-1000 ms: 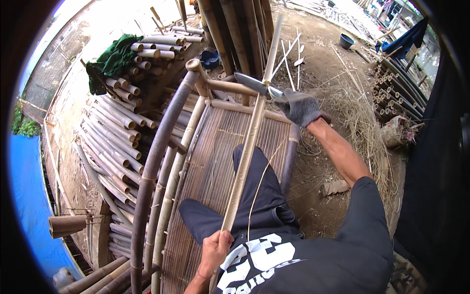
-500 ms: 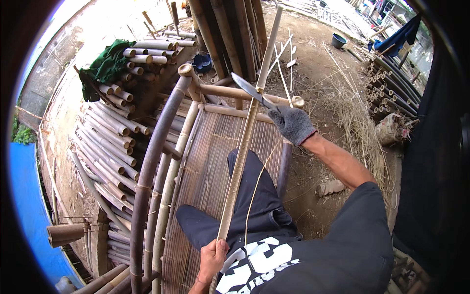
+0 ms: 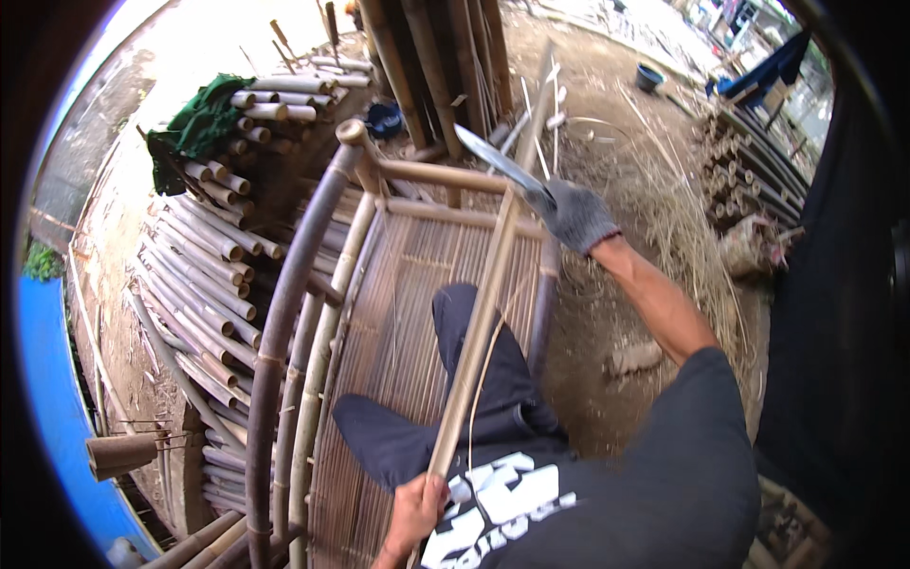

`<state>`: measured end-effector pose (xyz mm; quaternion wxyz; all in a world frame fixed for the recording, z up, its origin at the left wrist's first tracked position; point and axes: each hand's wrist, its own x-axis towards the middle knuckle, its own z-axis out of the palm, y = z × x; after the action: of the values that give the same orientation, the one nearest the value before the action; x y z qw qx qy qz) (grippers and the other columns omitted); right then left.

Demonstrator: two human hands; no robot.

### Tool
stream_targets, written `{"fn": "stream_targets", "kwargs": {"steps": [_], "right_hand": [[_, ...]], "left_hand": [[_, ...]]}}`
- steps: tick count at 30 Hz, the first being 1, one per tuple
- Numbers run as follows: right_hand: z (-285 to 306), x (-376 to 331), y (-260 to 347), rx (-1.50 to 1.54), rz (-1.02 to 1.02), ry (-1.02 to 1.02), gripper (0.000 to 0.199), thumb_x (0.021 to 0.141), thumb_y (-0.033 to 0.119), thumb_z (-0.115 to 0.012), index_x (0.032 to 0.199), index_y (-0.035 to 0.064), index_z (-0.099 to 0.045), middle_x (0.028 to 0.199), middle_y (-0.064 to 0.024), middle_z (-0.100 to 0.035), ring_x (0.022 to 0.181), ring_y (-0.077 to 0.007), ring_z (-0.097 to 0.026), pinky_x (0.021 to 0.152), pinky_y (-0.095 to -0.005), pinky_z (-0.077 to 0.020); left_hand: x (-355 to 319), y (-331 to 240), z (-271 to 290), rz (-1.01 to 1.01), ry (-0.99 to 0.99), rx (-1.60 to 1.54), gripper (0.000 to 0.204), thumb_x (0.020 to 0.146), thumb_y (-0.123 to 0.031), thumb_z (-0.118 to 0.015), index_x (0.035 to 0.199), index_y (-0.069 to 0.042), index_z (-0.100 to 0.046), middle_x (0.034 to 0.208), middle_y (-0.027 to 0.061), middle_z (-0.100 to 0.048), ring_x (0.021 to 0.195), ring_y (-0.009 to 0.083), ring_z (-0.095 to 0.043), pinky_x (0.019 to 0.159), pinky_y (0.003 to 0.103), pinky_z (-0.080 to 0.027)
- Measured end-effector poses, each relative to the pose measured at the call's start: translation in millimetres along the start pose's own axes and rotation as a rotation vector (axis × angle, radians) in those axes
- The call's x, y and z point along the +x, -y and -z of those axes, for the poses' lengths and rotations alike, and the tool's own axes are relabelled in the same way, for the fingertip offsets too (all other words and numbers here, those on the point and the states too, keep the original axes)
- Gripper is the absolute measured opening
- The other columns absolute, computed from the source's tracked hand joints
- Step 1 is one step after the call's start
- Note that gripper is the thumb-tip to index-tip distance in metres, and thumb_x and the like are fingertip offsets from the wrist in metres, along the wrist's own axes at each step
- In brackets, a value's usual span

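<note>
A long split bamboo strip point(image 3: 474, 351) runs slantwise from my lap out past the far rail of a bamboo bench. My bare left hand point(image 3: 417, 507) is closed around its near end, close to my shirt. My right hand point(image 3: 574, 216), in a grey knit glove, grips a knife with a broad, pointed blade point(image 3: 498, 159). The blade crosses the strip beside the far rail point(image 3: 441, 175), its tip pointing up and left. The glove hides most of the handle. Beneath the strip, my bent legs rest on the slatted seat point(image 3: 379, 327).
A dark curved bamboo armrest point(image 3: 275, 351) borders the seat on the left. Beyond it lie stacked bamboo poles point(image 3: 204, 256) under a green cloth point(image 3: 204, 123). Upright poles point(image 3: 431, 76) stand ahead. Shavings point(image 3: 664, 209) litter the ground at right, near another pole stack point(image 3: 749, 171).
The strip's far end has swung slightly right and down, and its upper face looks different. My right hand and the knife have shifted slightly right. Both grips stay closed.
</note>
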<state>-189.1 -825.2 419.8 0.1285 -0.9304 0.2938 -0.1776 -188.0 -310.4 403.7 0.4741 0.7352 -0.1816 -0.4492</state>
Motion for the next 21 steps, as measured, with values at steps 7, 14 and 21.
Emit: {"fn": "stream_targets", "kwargs": {"steps": [7,14,21], "right_hand": [[-23.5,6.8,52.0,1.368,-0.507,-0.182,0.041,0.087,0.039,-0.071,0.100,0.0004,-0.070,0.074,-0.0085,-0.065,0.064,-0.0161,-0.063,0.061,-0.0281,-0.0553],[-45.3,-34.7,118.6,1.013,-0.213,0.124,0.040,0.095,0.040,-0.060,0.099,0.0004,-0.062,0.076,-0.0123,-0.066,0.071,-0.0272,-0.067,0.070,-0.0389,-0.0563],[-31.2,-79.3,136.0,0.065,0.571,0.138,0.053,0.089,0.061,-0.056,0.088,0.0078,-0.061,0.072,-0.0175,-0.064,0.067,-0.0368,-0.067,0.058,-0.0462,-0.0520]], "left_hand": [[11.7,16.7,22.5,0.165,0.334,-0.163,0.041,0.105,-0.033,-0.047,0.094,0.003,-0.064,0.071,0.0040,-0.060,0.062,0.0098,-0.057,0.058,0.026,-0.050],[111.7,-58.3,-2.9,-0.003,0.262,-0.600,0.037,0.103,-0.030,-0.052,0.108,0.004,-0.063,0.080,0.0043,-0.061,0.061,0.0103,-0.058,0.052,0.023,-0.047],[126.1,-82.7,0.7,-0.127,-0.087,-0.287,0.030,0.104,-0.023,-0.050,0.097,0.003,-0.064,0.064,0.0004,-0.056,0.053,0.0055,-0.048,0.047,0.023,-0.039]]}}
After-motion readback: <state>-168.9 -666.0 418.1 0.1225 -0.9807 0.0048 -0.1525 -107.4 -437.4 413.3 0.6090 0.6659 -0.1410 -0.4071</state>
